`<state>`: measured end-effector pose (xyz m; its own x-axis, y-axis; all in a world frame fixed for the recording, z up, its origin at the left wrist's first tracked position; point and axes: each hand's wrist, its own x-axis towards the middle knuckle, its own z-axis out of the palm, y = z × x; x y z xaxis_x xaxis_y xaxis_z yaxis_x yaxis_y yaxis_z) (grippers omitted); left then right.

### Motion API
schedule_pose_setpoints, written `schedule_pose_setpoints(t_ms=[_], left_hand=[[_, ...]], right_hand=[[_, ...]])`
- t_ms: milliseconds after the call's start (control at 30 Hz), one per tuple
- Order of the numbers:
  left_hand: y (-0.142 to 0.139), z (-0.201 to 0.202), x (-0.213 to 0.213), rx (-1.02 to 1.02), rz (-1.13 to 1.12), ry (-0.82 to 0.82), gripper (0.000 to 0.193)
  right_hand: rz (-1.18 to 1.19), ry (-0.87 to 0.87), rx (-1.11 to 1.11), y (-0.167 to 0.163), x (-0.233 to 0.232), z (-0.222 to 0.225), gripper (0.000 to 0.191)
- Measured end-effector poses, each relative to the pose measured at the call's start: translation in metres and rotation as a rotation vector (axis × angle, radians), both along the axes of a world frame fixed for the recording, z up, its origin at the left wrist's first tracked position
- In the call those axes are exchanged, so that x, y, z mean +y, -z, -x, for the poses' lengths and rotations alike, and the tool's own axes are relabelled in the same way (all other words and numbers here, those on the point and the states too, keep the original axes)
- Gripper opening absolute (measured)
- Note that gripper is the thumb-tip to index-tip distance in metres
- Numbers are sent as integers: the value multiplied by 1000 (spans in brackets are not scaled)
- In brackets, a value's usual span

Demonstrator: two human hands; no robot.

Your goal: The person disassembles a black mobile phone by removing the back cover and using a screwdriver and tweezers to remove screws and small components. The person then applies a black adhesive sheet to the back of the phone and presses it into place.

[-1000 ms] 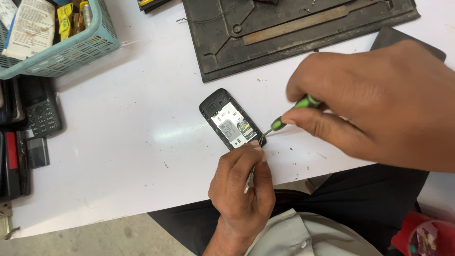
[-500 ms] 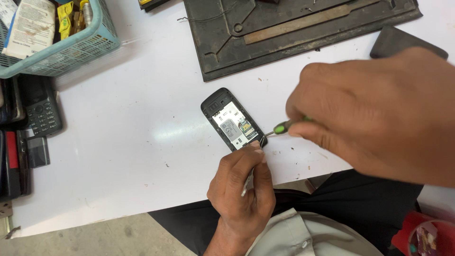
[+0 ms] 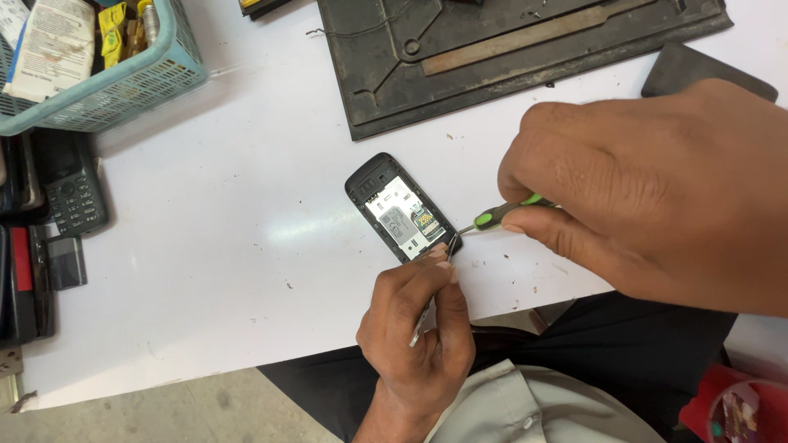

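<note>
At the near edge of the white worktable (image 3: 205,271), your left hand (image 3: 419,336) pinches a thin metal pair of tweezers (image 3: 431,299), with its fingertips (image 3: 439,261) pressed on the lower end of the small black mobile phone with its back cover off (image 3: 400,207). Your right hand (image 3: 657,189) is closed around a green-handled precision screwdriver (image 3: 499,216), its fine tip at the phone's lower right corner, right beside the left fingertips. Keep the phone pinned flat under the left fingers so it cannot turn, hold the shaft in line with the screw, and press lightly so the tip does not skid across the exposed board. Beyond the phone lies a dark, worn metal tray (image 3: 492,57). To the left stand a light blue plastic basket (image 3: 98,74) and a few dark keypad phones (image 3: 74,193).
</note>
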<state>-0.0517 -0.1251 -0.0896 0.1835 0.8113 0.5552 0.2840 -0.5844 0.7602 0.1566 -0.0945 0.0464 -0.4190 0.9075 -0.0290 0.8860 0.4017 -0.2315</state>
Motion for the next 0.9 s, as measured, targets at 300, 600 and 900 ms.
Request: schedule_pose_setpoints(t_ms=[300, 600, 900], left_hand=[[2, 0, 0, 5, -10, -5, 19], [3, 1, -1, 10, 5, -1, 17], [3, 0, -1, -26, 16, 11, 17]], right_hand=[[126, -35, 155, 9, 9, -15, 17], [326, 189, -521, -8, 21, 2, 36], [206, 34, 69, 1, 21, -8, 9]])
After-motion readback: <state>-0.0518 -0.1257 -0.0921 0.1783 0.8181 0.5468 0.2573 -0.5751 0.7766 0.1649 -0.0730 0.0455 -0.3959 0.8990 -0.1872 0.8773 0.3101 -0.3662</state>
